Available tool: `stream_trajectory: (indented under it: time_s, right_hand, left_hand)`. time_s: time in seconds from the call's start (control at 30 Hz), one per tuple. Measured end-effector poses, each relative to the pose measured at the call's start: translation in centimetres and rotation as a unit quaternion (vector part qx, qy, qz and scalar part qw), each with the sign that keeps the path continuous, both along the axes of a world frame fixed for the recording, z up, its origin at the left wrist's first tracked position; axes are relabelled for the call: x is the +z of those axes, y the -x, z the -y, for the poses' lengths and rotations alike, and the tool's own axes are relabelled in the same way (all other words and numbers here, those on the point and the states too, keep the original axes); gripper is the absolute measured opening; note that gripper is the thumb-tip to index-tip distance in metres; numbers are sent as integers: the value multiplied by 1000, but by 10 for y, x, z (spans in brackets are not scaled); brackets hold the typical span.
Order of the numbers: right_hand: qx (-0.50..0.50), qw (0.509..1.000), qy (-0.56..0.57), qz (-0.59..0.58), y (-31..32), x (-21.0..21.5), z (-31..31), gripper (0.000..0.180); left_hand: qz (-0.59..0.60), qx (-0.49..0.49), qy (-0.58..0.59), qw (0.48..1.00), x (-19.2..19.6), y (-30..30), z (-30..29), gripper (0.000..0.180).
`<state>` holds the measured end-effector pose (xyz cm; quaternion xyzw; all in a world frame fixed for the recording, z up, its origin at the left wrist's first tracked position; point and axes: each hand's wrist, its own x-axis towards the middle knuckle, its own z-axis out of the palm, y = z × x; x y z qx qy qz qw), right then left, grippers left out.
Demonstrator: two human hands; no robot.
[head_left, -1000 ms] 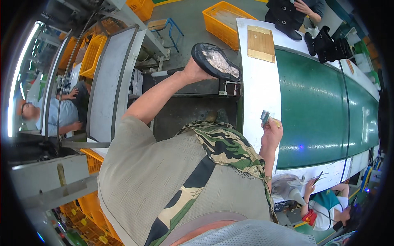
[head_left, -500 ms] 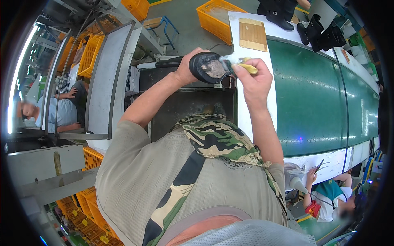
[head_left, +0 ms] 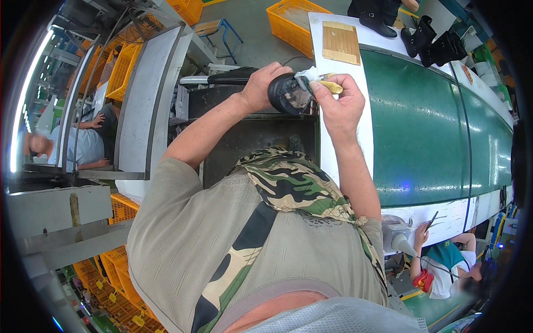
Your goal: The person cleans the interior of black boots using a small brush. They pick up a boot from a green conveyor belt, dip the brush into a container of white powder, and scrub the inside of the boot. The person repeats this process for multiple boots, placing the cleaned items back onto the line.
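A black boot [head_left: 280, 95] is in my left hand [head_left: 264, 86], whose fingers are wrapped round its foot part. Its underside faces me, with a rough tan-grey patch [head_left: 300, 99] inside a black rim. The dark shaft [head_left: 227, 76] stretches leftward behind that hand, ending in a pale part. Between the thumb and fingers of my right hand [head_left: 341, 105] is a brush [head_left: 333, 87] with a yellow handle. Its whitish, clotted head [head_left: 307, 76] meets the boot's upper right edge; my fingers partly hide the brush.
A white ledge [head_left: 344, 133] edges a green conveyor belt [head_left: 422, 127] on the right. On the ledge lies a wooden board [head_left: 341, 43]; more black boots [head_left: 433, 41] stand beyond. Orange crates [head_left: 291, 28] and a stool [head_left: 219, 33] are farther off. Other people sit left and lower right.
The boot has shifted slightly right and turned a little. The brush head has moved up along the boot's right edge, and my right hand has moved slightly left.
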<state>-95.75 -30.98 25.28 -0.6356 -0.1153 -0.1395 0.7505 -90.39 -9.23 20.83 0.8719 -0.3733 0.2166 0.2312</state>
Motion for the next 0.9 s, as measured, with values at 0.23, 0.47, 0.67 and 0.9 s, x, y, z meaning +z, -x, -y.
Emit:
stream_trajectory:
  time_s: [0.23, 0.47, 0.67, 0.9]
  right_hand:
    - [35, 999, 4, -10, 5, 9, 4, 16]
    - [126, 992, -32, -9, -2, 20, 15, 16]
    - [99, 970, -222, -20, -18, -23, 66, 13]
    - [49, 961, -241, -130, -4, -95, 114, 13]
  left_hand:
    - [-75, 12, 35, 996, 4, 5, 11, 45]
    - [-193, -3, 71, 979, 4, 2, 15, 52]
    - [-262, 13, 215, 941, 0, -22, -2, 64]
    - [-284, 52, 562, 775, -2, -73, -73, 51]
